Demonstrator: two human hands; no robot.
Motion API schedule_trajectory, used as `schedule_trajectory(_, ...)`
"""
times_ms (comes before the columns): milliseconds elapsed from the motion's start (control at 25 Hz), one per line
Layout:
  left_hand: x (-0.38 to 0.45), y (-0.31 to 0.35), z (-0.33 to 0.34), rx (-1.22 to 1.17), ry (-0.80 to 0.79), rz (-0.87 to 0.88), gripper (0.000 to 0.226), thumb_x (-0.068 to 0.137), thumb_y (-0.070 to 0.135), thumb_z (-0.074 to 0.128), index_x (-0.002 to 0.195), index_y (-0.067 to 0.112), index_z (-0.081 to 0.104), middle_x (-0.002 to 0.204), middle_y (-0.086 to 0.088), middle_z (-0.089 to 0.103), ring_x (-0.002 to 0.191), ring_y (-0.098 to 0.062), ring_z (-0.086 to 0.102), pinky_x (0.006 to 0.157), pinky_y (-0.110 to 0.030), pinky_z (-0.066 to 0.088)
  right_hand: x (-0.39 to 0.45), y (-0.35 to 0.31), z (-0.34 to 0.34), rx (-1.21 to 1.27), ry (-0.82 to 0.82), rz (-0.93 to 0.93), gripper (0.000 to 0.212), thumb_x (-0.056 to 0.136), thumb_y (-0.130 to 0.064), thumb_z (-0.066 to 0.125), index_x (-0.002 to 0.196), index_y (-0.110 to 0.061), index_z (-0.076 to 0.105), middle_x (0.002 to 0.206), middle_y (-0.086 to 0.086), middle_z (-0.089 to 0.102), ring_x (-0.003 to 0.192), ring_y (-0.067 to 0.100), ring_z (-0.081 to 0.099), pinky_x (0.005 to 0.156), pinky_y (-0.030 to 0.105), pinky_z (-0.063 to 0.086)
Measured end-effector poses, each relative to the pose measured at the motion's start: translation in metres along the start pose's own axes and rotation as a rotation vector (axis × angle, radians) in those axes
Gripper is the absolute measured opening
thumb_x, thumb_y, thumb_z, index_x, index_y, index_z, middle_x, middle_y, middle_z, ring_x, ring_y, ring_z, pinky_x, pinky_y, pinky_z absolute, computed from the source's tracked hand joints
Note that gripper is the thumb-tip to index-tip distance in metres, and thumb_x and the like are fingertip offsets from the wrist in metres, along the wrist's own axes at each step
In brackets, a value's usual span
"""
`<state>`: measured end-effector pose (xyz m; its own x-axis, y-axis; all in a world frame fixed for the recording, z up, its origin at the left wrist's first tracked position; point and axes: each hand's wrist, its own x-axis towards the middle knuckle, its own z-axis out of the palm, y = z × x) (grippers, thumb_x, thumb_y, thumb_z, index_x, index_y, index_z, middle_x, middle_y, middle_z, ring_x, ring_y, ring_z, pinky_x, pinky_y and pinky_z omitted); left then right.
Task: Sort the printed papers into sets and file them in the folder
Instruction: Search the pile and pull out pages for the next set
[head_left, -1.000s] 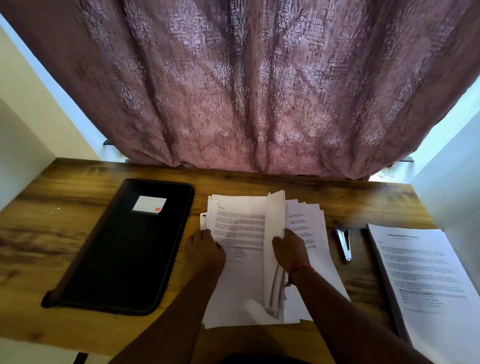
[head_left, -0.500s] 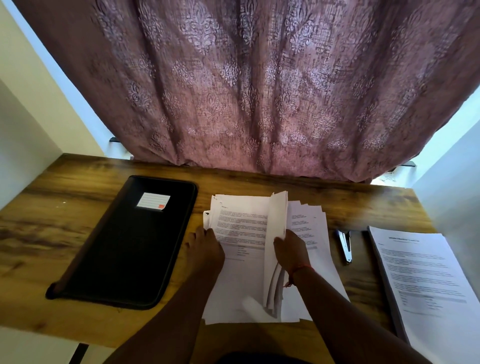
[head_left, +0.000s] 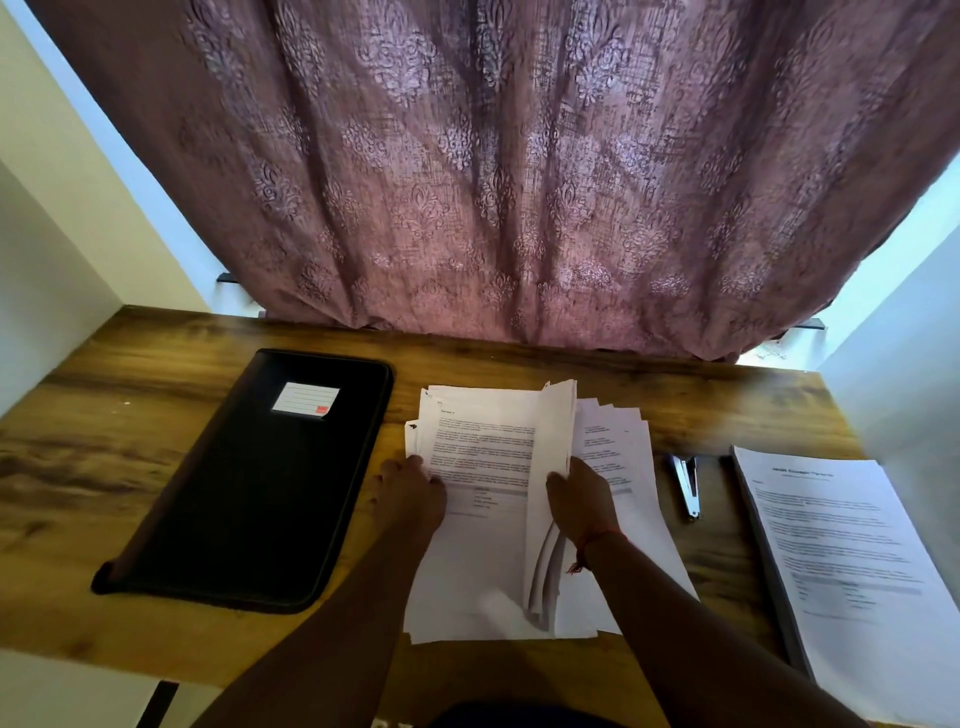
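The right hand (head_left: 582, 499) is pinching a few raised sheets of the printed papers (head_left: 483, 457) lying mid-counter (head_left: 104, 467), while the left hand (head_left: 410, 493) is pressing flat on their left edge. The closed black folder (head_left: 249, 493) is sitting just left, its white label (head_left: 306, 400) and the papers' print too blurred to read.

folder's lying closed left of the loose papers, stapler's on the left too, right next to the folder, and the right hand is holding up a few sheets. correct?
Not quite: the stapler is on the right, between the loose papers and the separate stack at the table's right edge. The head view shows it. The rest holds: the folder lies closed left of the papers, and the right hand holds up a few sheets.
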<state>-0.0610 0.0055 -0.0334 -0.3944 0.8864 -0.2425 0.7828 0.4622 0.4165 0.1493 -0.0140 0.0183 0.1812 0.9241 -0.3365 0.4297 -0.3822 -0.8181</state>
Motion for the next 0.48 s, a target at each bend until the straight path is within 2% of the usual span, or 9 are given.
schedule_trajectory(80,0.004,-0.001,0.000,-0.037,-0.029,-0.010,0.052,0.094,0.042,0.055,0.141,0.020,0.044,0.142,-0.014,0.040,0.132,-0.037,0.039,0.110,-0.053,0.035,-0.001,0.000,-0.001,0.016,0.003,0.008,0.019,0.100,-0.016,0.049,0.117,-0.016,0.057,0.119,0.005,0.062,0.108,0.026,0.061,0.095,0.042,0.051)
schedule_trajectory(200,0.012,-0.006,-0.002,-0.153,-0.062,0.009,0.055,0.091,0.045,0.052,0.140,0.020,0.045,0.143,-0.014,0.044,0.127,-0.037,0.045,0.109,-0.052,0.040,-0.003,0.001,-0.001,0.040,-0.002,0.012,0.017,0.100,-0.016,0.049,0.115,-0.020,0.056,0.114,0.001,0.061,0.107,0.025,0.061,0.094,0.043,0.051)
schedule_trajectory(360,0.013,-0.006,-0.009,-0.197,-0.052,-0.012,0.045,0.095,0.033,0.058,0.137,0.017,0.052,0.142,-0.014,0.044,0.127,-0.036,0.046,0.108,-0.049,0.040,-0.005,0.001,-0.001,0.021,0.003,0.007,0.022,0.101,-0.017,0.050,0.121,-0.017,0.056,0.116,0.001,0.060,0.109,0.026,0.061,0.096,0.044,0.050)
schedule_trajectory(480,0.013,-0.004,-0.012,-0.268,-0.020,-0.001,0.037,0.092,0.026,0.062,0.126,0.011,0.061,0.133,-0.015,0.057,0.115,-0.035,0.058,0.096,-0.040,0.050,-0.006,0.000,-0.002,0.021,0.000,0.008,0.024,0.101,-0.017,0.050,0.124,-0.016,0.056,0.116,0.002,0.060,0.111,0.028,0.061,0.097,0.046,0.050)
